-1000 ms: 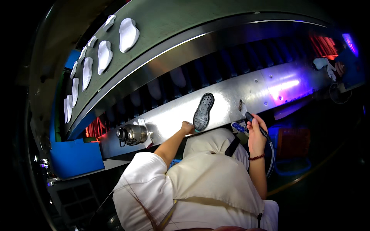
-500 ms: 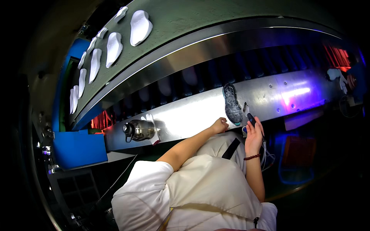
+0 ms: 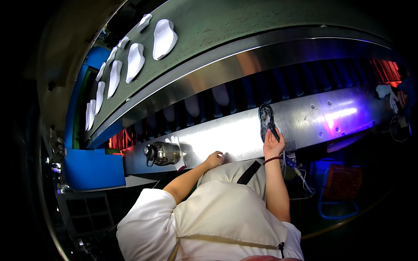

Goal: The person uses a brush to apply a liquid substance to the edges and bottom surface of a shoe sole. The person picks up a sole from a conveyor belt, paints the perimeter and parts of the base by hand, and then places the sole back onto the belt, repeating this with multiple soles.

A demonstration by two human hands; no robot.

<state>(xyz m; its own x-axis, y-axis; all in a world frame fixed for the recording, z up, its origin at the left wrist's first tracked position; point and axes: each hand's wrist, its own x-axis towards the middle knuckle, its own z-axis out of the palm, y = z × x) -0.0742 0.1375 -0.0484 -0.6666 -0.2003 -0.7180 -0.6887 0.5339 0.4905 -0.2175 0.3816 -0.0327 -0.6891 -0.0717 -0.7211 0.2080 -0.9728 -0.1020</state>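
Note:
A dark shoe sole (image 3: 265,115) with a black rim and a mottled grey face lies lengthwise on the metal ledge. My right hand (image 3: 273,147) is closed around a slim black hand tool (image 3: 273,129), whose tip sits over the sole's near half. That hand and the tool cover the sole's near end. Thin pale tubes or cords (image 3: 300,174) hang beside my right wrist. Well to the left of the sole, my left hand (image 3: 214,160) rests at the ledge's near edge, fingers loosely bent and apart, with nothing visible in them.
A dark-lidded bottle (image 3: 164,153) stands left on the ledge (image 3: 204,137), beside a white glove (image 3: 179,162). Beyond runs a green conveyor belt (image 3: 196,39) carrying several white insoles (image 3: 164,40). A blue box (image 3: 93,169) is at left, a blue-framed stool (image 3: 344,182) at right. Another person's hand (image 3: 401,99) shows far right.
My right hand has moved left, bringing the black tool over the sole. My left hand has drawn away from the sole, leftward and toward me. The whole view has shifted slightly.

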